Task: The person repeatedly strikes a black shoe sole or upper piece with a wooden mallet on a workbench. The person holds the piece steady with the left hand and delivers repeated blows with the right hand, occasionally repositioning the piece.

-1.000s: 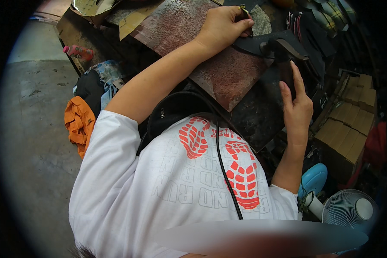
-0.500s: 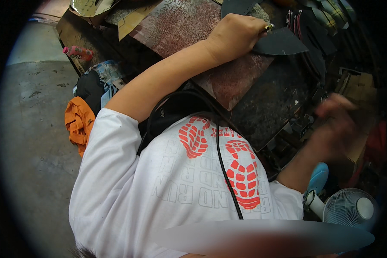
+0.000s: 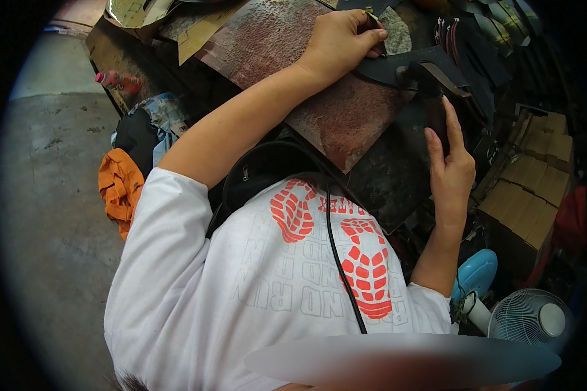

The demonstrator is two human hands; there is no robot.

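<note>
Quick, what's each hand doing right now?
Left hand: closed, pressing down the dark flat piece.
Right hand: around a dark tool, index finger raised.

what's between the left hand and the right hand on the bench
In the head view, a dark flat sheet piece pinned under the left hand and a dark hammer-like tool gripped by the right hand.

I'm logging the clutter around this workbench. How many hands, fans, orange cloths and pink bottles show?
Bare hands: 2, left pressing the dark flat leather piece, right on a dark tool
White round electric fan: 1
Crumpled orange cloth: 1
Pink plastic bottle: 1
Total: 5
</note>
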